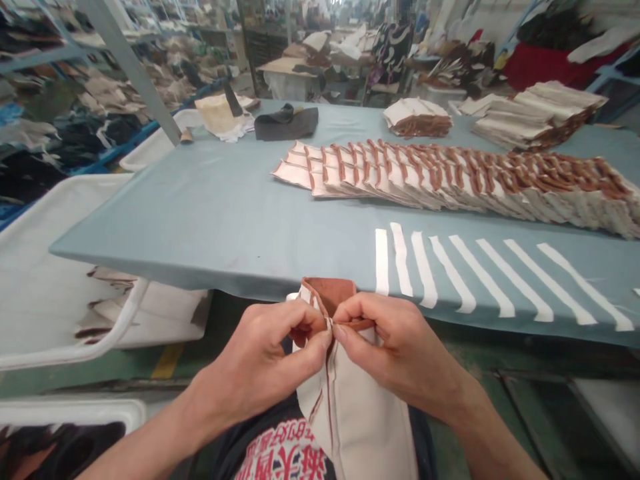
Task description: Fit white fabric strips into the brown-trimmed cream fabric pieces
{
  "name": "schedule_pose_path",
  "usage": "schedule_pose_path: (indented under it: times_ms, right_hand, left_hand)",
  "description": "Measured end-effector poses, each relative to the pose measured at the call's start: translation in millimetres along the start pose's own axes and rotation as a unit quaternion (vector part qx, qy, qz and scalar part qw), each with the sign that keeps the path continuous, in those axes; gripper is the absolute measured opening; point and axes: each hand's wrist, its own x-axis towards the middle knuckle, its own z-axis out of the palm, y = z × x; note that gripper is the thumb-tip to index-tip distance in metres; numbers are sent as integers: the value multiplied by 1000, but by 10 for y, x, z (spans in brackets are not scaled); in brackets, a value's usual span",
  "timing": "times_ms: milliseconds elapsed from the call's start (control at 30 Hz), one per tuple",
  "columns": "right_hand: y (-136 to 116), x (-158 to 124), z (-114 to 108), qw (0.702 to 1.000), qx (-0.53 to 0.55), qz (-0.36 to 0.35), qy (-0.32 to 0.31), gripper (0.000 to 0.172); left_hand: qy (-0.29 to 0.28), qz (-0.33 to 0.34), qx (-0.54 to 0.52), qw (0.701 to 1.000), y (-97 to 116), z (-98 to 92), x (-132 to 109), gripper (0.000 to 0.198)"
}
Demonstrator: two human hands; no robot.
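Lower centre: left hand [265,353] and right hand [395,347] pinch a cream fabric piece [350,407] at its brown-trimmed edge, fingers grasping it; close-set fingertips should keep the edge aligned.

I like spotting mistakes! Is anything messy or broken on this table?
Nothing stands out. The white strips lie in an even row, the overlapped pieces form a tidy line, and the left hand and right hand pinch the cream-and-brown piece, no tear visible.
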Motion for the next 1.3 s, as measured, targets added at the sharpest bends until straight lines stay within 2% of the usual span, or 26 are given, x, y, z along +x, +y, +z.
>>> schedule_pose_path:
  times_ms: [100, 200, 367, 467, 567, 633, 667, 767, 900, 1000, 1100, 1200, 1300]
  right_hand:
    - [-61, 38, 5, 999, -25, 7, -24, 15]
    - [-96, 80, 45, 998, -57, 10, -23, 15]
    - [-39, 116, 179, 997, -72, 12, 2, 13]
    - [58, 117, 267, 997, -4, 72, -8, 12]
    - [157, 110, 332, 979, 131, 155, -20, 17]
    - [195, 97, 342, 965, 192, 178, -23, 20]
    - [201, 89, 334, 962, 203, 180, -27, 21]
    - [180, 59, 257, 971, 165, 166, -44, 18]
    - [96, 35, 81, 996, 32, 71, -37, 5]
    - [10, 28, -49, 998, -54, -6, -30, 4]
    - [-72, 8, -121, 994, -93, -41, -32, 10]
    - [-104, -35, -96, 993, -102, -56, -14, 11]
    - [-76, -75, 13, 994, -95, -40, 31, 12]
  left_hand:
    - [-19, -15, 12, 1000, -34, -57, 21, 19]
    - [-37, -45, 16, 998, -72, -96, 22, 22]
    - [-34, -120, -71, 990, -122, -49, 54, 20]
    - [-21, -173, -175, 969, -189, 39, 73, 21]
    - [-31, -237, -308, 921, -281, 134, 59, 23]
    - [-42, -260, -356, 897, -319, 173, 38, 25]
    - [-44, -259, -360, 895, -323, 180, 27, 25]
    - [-45, -220, -303, 926, -271, 154, 8, 25]
    - [-36, -126, -151, 980, -141, 103, 0, 23]
    - [-25, -56, -81, 995, -59, 104, -19, 22]
    - [-18, -18, -53, 998, 11, 122, -41, 22]
    - [0, -32, -59, 998, 68, 149, -38, 23]
    - [18, -106, -132, 985, 69, 215, -15, 24]
